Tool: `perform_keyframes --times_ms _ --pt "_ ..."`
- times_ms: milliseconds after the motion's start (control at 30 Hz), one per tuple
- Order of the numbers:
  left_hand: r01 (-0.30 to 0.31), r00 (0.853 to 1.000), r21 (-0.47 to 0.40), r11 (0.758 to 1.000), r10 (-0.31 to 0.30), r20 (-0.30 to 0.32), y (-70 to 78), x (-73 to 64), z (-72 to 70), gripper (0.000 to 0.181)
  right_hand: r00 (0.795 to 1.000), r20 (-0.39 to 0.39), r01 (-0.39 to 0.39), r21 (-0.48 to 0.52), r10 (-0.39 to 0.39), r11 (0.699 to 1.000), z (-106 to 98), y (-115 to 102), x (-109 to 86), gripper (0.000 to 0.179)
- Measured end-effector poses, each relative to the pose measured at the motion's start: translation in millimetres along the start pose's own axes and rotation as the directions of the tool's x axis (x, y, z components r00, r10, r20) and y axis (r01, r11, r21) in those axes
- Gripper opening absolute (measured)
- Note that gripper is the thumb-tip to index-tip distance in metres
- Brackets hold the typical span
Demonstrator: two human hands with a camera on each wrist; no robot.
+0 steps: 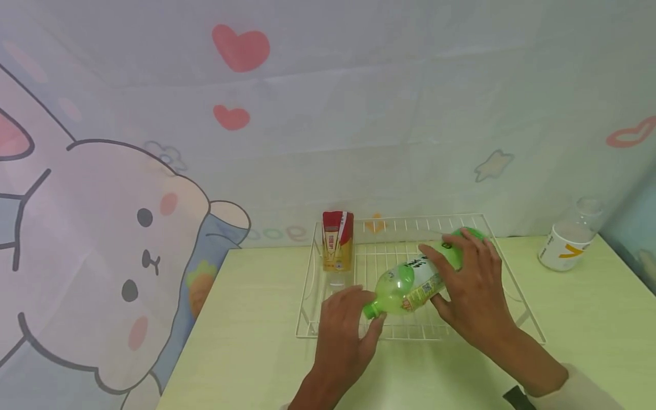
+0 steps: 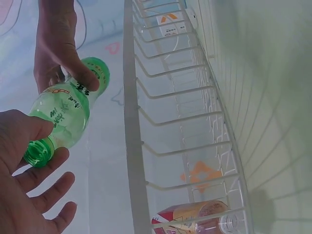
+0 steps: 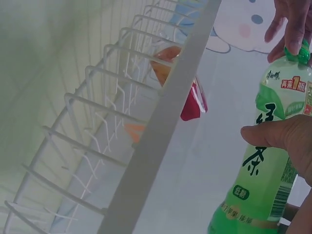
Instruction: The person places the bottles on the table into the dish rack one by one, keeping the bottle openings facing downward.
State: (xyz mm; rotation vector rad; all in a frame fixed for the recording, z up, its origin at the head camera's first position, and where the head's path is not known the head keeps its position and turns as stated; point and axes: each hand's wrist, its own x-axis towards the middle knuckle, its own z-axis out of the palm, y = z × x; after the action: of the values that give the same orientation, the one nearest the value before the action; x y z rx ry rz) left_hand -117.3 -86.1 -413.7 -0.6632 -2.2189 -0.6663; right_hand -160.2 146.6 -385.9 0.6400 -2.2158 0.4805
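A green-tea bottle (image 1: 394, 287) of see-through green plastic is tilted over the white wire rack (image 2: 132, 122), its cap end lower left in the head view. My left hand (image 1: 343, 324) pinches it at the green cap (image 2: 39, 153) between thumb and forefinger, the other fingers spread apart. Around the labelled body, toward the base, curls my right hand (image 1: 474, 290), thumb lying across the label in the right wrist view. A bottle with a red and yellow label (image 1: 338, 242) stands cap end down at the rack's back left corner.
Right of the rack, on the pale green table (image 1: 246, 319), stands a clear bottle with a white label (image 1: 566, 245). Behind the table hangs a cloth (image 1: 379, 125) printed with hearts and a rabbit. The rack's wire sides rise close under both hands.
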Motion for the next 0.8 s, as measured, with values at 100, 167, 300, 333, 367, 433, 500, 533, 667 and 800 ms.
perform_keyframes --times_ms 100,167,300,333,367,433,500,533,667,800 --pt "0.026 1.000 -0.010 1.000 -0.026 -0.003 -0.7 -1.1 -2.2 0.036 0.998 -0.049 -0.029 0.003 0.029 1.000 -1 4 1.6 0.103" --pt "0.055 0.998 -0.017 0.998 -0.055 0.003 -1.1 -1.4 -3.7 0.035 0.995 -0.084 -0.061 0.014 0.062 0.998 -2 8 3.3 0.107" --pt "0.071 0.997 -0.027 0.997 -0.071 -0.021 -3.8 -2.7 -4.3 0.037 0.978 -0.136 -0.150 0.053 0.155 0.987 -5 17 5.7 0.112" --pt "0.073 0.997 -0.029 0.997 -0.074 -0.029 -4.5 -3.0 -4.3 0.038 0.973 -0.142 -0.174 0.062 0.182 0.983 -6 19 6.0 0.112" --pt "0.075 0.996 -0.030 0.997 -0.076 -0.038 -5.4 -3.4 -4.1 0.038 0.968 -0.143 -0.199 0.074 0.208 0.977 -6 21 5.9 0.113" --pt "0.081 0.995 -0.033 0.996 -0.083 -0.050 -6.6 -3.9 -4.2 0.038 0.954 -0.129 -0.257 0.111 0.270 0.960 -7 24 6.0 0.111" --pt "0.080 0.995 -0.035 0.996 -0.082 -0.061 -7.5 -4.0 -4.0 0.038 0.933 -0.065 -0.337 0.181 0.353 0.924 -10 25 5.1 0.110" --pt "0.078 0.995 -0.039 0.996 -0.081 -0.066 -7.9 -3.9 -3.9 0.038 0.917 -0.010 -0.387 0.228 0.400 0.893 -11 25 4.7 0.110" --pt "0.086 0.994 -0.039 0.996 -0.088 -0.071 -7.4 -4.0 -3.5 0.037 0.772 0.381 -0.636 0.470 0.510 0.612 -20 28 3.2 0.111" --pt "0.100 0.992 -0.037 0.994 -0.103 -0.072 -6.2 -5.1 -2.3 0.037 0.626 0.680 -0.778 0.581 0.383 0.239 -21 32 2.2 0.094"
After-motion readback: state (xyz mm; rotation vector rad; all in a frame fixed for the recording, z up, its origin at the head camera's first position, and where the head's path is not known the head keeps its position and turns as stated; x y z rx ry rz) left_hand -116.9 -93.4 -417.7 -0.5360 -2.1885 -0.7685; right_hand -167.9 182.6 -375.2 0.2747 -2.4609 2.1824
